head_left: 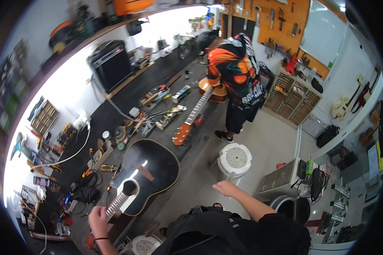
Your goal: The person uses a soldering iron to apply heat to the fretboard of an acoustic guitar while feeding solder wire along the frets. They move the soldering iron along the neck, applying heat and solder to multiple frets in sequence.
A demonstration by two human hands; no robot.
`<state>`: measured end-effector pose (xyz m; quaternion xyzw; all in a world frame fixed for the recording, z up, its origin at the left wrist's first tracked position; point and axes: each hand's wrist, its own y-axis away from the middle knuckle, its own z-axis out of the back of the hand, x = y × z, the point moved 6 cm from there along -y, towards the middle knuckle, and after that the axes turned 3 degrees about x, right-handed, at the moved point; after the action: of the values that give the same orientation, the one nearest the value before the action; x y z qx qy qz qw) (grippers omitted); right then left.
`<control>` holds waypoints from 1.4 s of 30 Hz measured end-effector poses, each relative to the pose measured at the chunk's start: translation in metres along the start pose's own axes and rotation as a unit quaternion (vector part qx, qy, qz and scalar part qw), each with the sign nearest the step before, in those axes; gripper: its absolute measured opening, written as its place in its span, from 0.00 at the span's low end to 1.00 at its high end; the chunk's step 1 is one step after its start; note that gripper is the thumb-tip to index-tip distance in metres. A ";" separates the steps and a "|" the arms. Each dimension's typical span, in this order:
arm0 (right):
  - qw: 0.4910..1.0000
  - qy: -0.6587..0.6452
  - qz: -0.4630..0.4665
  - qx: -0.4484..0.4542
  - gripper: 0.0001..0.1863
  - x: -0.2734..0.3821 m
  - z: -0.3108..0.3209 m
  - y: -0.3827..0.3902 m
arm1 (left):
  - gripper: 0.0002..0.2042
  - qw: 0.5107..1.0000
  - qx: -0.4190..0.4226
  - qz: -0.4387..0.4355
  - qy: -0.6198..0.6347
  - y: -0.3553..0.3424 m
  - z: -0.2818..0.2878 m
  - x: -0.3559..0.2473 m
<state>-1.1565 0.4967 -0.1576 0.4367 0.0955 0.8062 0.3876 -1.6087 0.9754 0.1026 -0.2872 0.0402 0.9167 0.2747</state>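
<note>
A black acoustic guitar (157, 159) lies face up on the dark workbench (191, 146), with a pale pickguard around its soundhole and a brown bridge. My left hand (98, 220) is curled at its neck (116, 205), over the frets near the headstock; the fingertips are partly hidden. Away from the bench, my right hand (227, 188) is held out over the floor with its fingers closed. A short greyish piece (230, 175) shows at its far side, too blurred to name.
Another person (238, 70) bends over a second acoustic guitar (195, 112) farther along the bench. Tools (151, 123) and an amplifier (111, 66) sit on the bench's left part. A white stool (235, 159) stands beyond my right hand. A drawer cabinet (281, 174) is at right.
</note>
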 end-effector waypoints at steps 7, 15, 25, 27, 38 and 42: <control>0.947 -0.318 0.005 -0.038 0.15 -0.026 0.130 0.053 | 0.05 0.933 0.219 -0.267 0.097 0.050 -0.227 -0.339; 0.871 -0.373 0.041 -0.318 0.14 -0.149 0.223 0.135 | 0.11 0.765 0.443 -0.439 0.160 0.073 -0.415 -0.561; 0.728 -0.522 -0.151 -0.418 0.10 -0.370 0.307 0.239 | 0.09 0.648 0.556 -0.492 0.167 0.159 -0.637 -0.796; 0.734 -0.490 -0.155 -0.443 0.09 -0.410 0.345 0.238 | 0.09 0.643 0.577 -0.468 0.186 0.175 -0.670 -0.853; 0.842 -0.334 -0.058 -0.420 0.13 -0.469 0.688 0.160 | 0.08 0.675 0.537 -0.435 0.258 0.116 -0.765 -1.127; 0.878 -0.322 -0.016 -0.354 0.16 -0.511 0.771 0.061 | 0.08 0.681 0.538 -0.355 0.346 0.057 -0.826 -1.179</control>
<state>-0.4271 -0.0489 0.0134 0.5043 -0.3188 0.5948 0.5388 -0.4155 0.1694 0.0576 -0.3797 0.5140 0.4062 0.6532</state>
